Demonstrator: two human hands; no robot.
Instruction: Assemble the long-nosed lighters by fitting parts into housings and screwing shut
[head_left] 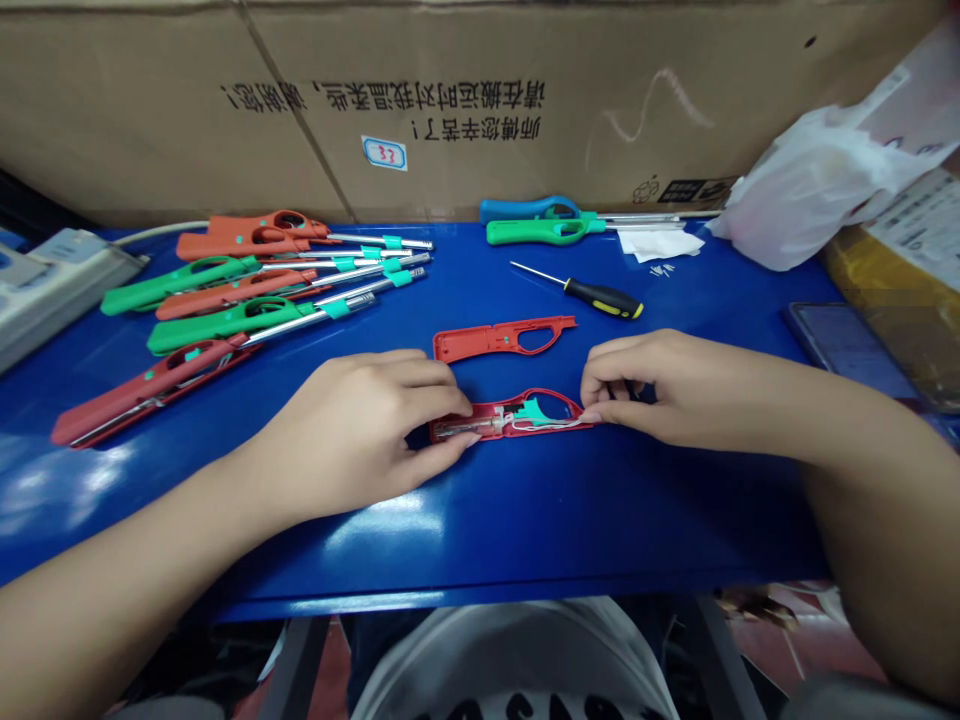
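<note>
An opened red lighter body half (pixel 491 421) lies on the blue table, its inside facing up. It holds a clear tube at the left, a teal trigger (pixel 531 411) and thin white wires. My left hand (pixel 375 425) grips its left end between thumb and fingers. At the tip of its right end, my right hand (pixel 637 385) is closed, thumb against curled fingers, by the wire's end; what lies in the pinch is too small to make out. Just behind sits the matching red cover half (pixel 506 340), apart from both hands.
Several orange, red and green long-necked lighters (pixel 240 320) are piled at the left, near a white power strip (pixel 64 280). A screwdriver (pixel 604 298), blue and green lighters (pixel 536 231), white paper (pixel 660 243) and small screws lie behind. A cardboard box (pixel 450 60) backs the table; a phone (pixel 855 345) is right.
</note>
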